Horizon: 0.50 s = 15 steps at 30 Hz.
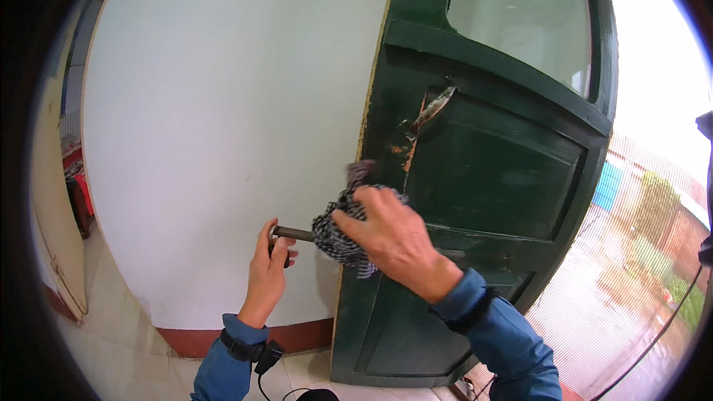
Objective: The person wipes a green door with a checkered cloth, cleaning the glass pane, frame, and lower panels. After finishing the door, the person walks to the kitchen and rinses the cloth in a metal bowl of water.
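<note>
In my right hand (pixel 392 234) is a bunched black-and-white patterned cloth (pixel 340 234), wrapped around part of a dark metal rod or tube (pixel 295 233). The rod's left end sits at the fingers of my left hand (pixel 270 273), which grip a small black part below it; what that part is cannot be told. Both hands are in front of the white wall and the left edge of a dark green panelled door (pixel 496 178). On the door, a worn metal pull handle (pixel 436 107) sits above the cloth, with chipped paint beside it. The cloth hides the rod's other end.
The door has a glass pane (pixel 518 16) at its top. A red-brown skirting (pixel 303 336) runs along the wall above a tiled floor (pixel 223 381). Another door (pixel 50 189) is at the far left. Mesh and a wet yard show at the right, with a dark cable (pixel 660 334).
</note>
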### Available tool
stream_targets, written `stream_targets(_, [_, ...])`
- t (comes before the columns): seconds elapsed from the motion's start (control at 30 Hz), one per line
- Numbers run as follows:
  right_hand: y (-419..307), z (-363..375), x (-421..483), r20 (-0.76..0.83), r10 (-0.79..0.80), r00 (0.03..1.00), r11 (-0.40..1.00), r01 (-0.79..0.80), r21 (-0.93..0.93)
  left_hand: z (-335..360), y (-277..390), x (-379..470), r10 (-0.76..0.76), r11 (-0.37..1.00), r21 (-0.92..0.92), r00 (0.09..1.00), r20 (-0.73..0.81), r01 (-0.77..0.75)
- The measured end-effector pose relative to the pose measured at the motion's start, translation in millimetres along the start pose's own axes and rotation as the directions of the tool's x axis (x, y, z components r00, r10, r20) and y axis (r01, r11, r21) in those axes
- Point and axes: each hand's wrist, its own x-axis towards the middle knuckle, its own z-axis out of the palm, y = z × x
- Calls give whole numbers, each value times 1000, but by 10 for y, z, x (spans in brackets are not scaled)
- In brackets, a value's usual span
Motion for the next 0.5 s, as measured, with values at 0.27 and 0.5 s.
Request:
stream_targets(0.27, [73,-187,-304,229,8,973,997,10,-79,-155,-14,37,1,1000,5,1000,24,-2])
stream_targets(0.5, [286,-785,-761,391,179,903,975,-108,-196,-124,-65,41,-3,998,-66,1000,-11,2])
